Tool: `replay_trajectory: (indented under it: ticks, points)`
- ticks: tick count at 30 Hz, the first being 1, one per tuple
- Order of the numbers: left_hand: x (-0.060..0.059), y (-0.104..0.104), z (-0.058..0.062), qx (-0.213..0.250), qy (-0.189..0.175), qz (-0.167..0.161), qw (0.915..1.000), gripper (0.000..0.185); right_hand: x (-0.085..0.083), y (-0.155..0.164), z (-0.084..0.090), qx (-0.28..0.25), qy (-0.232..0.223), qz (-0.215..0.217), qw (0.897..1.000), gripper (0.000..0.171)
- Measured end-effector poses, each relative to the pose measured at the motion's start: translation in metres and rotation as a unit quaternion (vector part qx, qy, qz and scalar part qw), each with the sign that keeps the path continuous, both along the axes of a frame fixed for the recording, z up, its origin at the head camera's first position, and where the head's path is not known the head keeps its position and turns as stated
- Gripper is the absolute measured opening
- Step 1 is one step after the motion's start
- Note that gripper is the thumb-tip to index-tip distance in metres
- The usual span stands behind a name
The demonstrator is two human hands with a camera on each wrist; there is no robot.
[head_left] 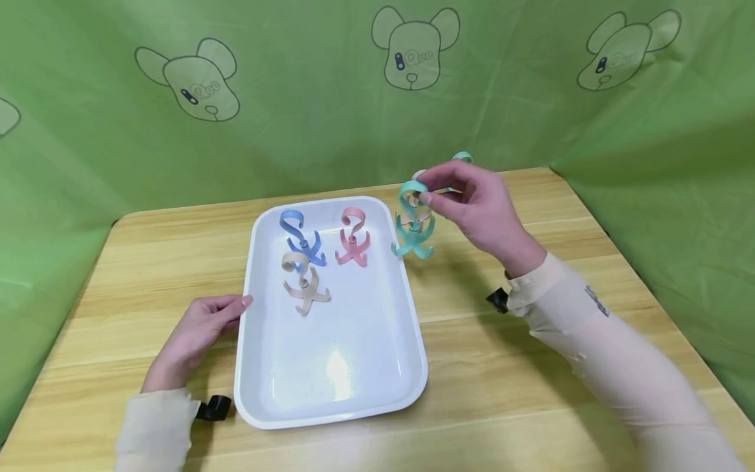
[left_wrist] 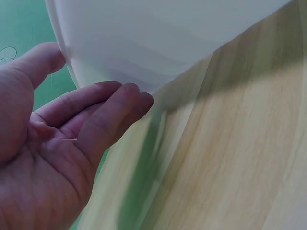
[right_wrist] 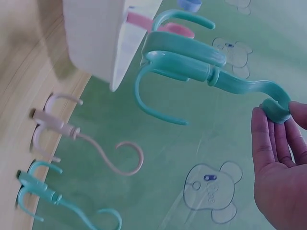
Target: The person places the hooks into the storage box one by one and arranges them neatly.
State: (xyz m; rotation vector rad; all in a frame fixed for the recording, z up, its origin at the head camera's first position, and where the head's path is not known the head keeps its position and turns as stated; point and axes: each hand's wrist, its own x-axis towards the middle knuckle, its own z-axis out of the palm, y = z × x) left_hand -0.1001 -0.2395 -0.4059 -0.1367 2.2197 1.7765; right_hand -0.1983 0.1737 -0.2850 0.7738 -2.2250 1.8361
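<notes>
Sleeved left hand (head_left: 191, 337) is resting open-fingered against the white tray (head_left: 259, 393). Right hand (head_left: 480, 213) is pinching a teal hook (head_left: 413, 226) by its curl, dangling just beside the tray's right rim; best lowered slowly, clear of the pink hook (head_left: 352, 239)

Three hooks (head_left: 307, 262) in tray (head_left: 377, 367)

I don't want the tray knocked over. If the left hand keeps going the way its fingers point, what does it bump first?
Probably the tray itself. The left hand lies flat on the table, fingers pointing at the tray's left rim and already touching it. The beige hook lies farther inside.
</notes>
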Motion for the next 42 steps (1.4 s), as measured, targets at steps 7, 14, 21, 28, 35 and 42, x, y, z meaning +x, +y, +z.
replay_trajectory:
  ticks: [7, 14, 21, 28, 35, 42]
  points:
    - [0.0, -0.001, 0.0, 0.001, 0.003, 0.001, 1.0, 0.052, 0.007, -0.014, 0.001, 0.001, -0.004, 0.033, 0.999, 0.019]
    - [0.0, -0.002, -0.001, 0.006, 0.001, 0.002, 1.0, 0.053, 0.01, -0.027, -0.001, 0.008, -0.009, 0.067, 0.998, 0.02]
    - [0.0, -0.001, -0.002, 0.009, 0.002, 0.002, 1.0, 0.052, 0.011, -0.037, -0.002, 0.009, -0.022, 0.082, 0.996, 0.021]
    - [0.0, -0.001, -0.002, 0.011, -0.001, 0.002, 0.9999, 0.052, 0.01, -0.043, -0.006, 0.027, -0.034, 0.085, 0.995, 0.021]
    - [-0.001, -0.001, -0.001, 0.012, 0.001, 0.003, 0.9999, 0.051, 0.007, -0.05, -0.011, 0.064, -0.045, 0.108, 0.991, 0.021]
    - [-0.001, -0.001, 0.0, 0.013, 0.004, 0.001, 0.9999, 0.051, 0.007, -0.055, -0.02, 0.101, -0.056, 0.121, 0.986, 0.022]
